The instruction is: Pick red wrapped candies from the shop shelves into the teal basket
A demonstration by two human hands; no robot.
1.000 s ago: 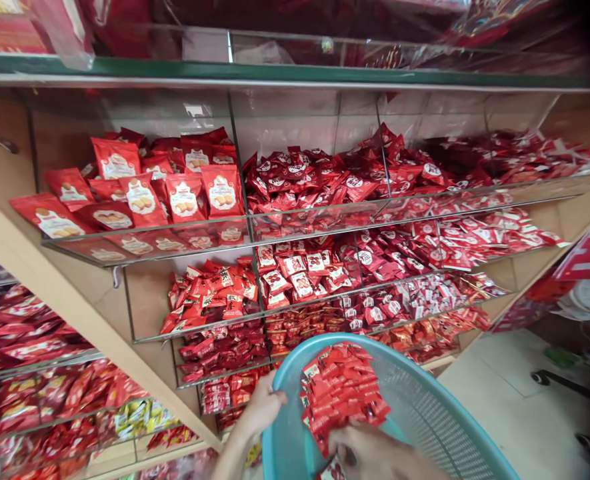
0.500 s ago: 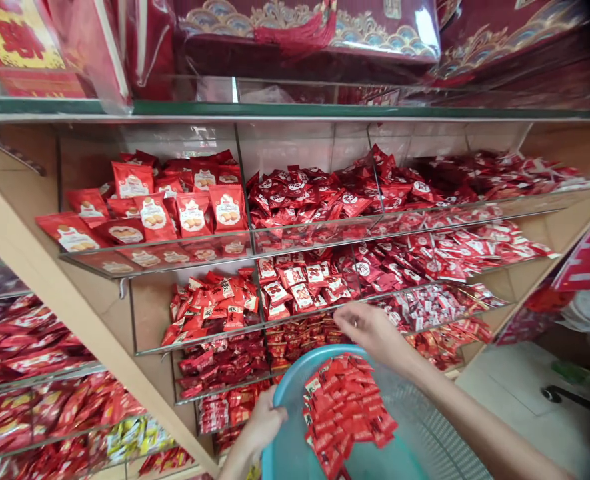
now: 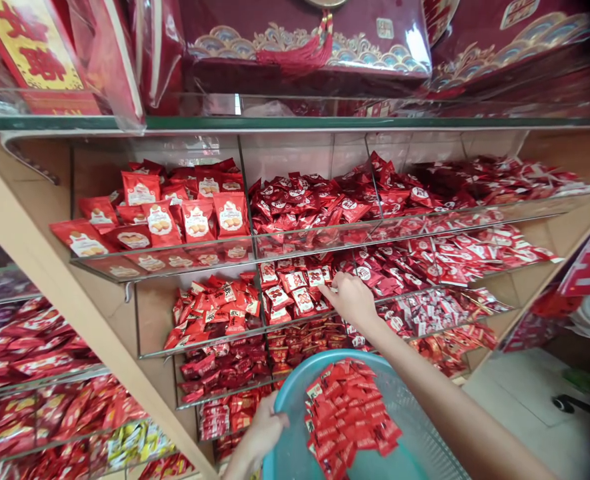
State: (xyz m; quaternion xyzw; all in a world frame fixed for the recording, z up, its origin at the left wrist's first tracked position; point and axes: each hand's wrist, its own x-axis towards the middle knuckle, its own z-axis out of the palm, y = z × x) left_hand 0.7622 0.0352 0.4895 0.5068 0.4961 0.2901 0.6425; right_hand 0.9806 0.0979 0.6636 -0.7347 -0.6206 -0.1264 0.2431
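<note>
Two hands are at work before a stepped display of sweets. The left hand (image 3: 265, 430) is low in the view, and its grip is closed on the near rim of a teal basket (image 3: 427, 443), thumb over the edge. Inside the basket lies a heap of small red packets (image 3: 349, 417), pressed against the side nearest the shelves.

The right hand (image 3: 351, 301) reaches over the basket to the second glass shelf (image 3: 199, 342). Its fingers lie on the red-and-white packets (image 3: 295, 290) in the compartment just right of a glass divider (image 3: 261, 293). The fingertips are bent down onto one packet, but I cannot tell whether the grip is closed on it or only touches it.

Left of the divider there is a pile of red packets with black characters (image 3: 215, 303). One shelf higher stand biscuit packets (image 3: 195, 217), upright and leaning. On the top shelf, dark red gift boxes (image 3: 305, 53) are seen.
</note>
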